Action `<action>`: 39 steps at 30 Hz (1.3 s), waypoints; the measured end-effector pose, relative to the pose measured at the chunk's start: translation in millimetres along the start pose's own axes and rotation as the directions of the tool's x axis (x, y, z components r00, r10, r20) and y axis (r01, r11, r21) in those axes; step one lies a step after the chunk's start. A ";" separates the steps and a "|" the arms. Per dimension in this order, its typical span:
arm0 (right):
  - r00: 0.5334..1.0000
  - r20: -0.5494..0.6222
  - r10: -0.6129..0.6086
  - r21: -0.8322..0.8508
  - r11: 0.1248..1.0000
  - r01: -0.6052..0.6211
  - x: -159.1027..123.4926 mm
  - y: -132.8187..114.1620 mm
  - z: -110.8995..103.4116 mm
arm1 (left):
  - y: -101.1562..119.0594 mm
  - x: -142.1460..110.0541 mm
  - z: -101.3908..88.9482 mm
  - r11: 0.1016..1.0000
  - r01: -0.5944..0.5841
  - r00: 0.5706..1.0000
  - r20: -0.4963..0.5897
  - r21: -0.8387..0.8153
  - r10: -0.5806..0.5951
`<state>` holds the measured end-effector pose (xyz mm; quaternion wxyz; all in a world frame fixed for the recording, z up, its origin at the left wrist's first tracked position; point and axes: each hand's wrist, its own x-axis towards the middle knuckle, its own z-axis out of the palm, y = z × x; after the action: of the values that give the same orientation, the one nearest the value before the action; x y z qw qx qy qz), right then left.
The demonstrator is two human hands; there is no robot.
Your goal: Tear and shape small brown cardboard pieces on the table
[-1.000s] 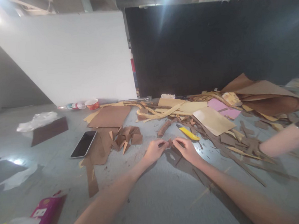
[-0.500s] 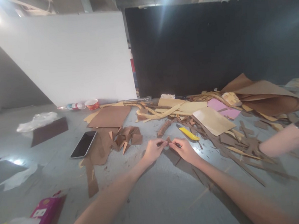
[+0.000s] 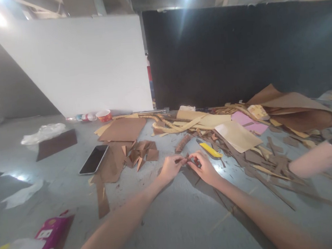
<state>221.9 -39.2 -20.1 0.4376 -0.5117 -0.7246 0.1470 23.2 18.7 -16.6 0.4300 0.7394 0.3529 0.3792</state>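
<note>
My left hand (image 3: 171, 167) and my right hand (image 3: 205, 167) meet over the grey floor (image 3: 173, 220), fingertips pinched together on a small brown cardboard piece (image 3: 187, 158). A yellow utility knife (image 3: 210, 150) lies just beyond my right hand. Left of my hands sits a heap of small brown cardboard triangles (image 3: 139, 152). A curved brown cardboard strip (image 3: 182, 142) lies just past my fingers.
A black phone (image 3: 94, 159) rests on the left beside brown sheets (image 3: 122, 129). Cardboard scraps, tan sheets (image 3: 237, 135) and pink paper (image 3: 245, 121) litter the right. Another person's forearm (image 3: 315, 159) enters at right. A pink box (image 3: 40, 247) sits lower left; white and black boards stand behind.
My hands stay together on the small piece, the fingers shifting slightly around it. The view has tipped down a little.
</note>
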 end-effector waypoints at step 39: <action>0.995 0.089 0.047 0.250 0.966 -0.068 3.1 -2.9 -16.8 | -9.3 9.2 0.5 0.872 0.229 0.962 -0.039 -0.433 -0.272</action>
<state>233.0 -41.7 -7.1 0.4643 -0.4661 -0.7024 0.2716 26.1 29.9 -22.8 0.6080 0.5566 0.3754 0.4237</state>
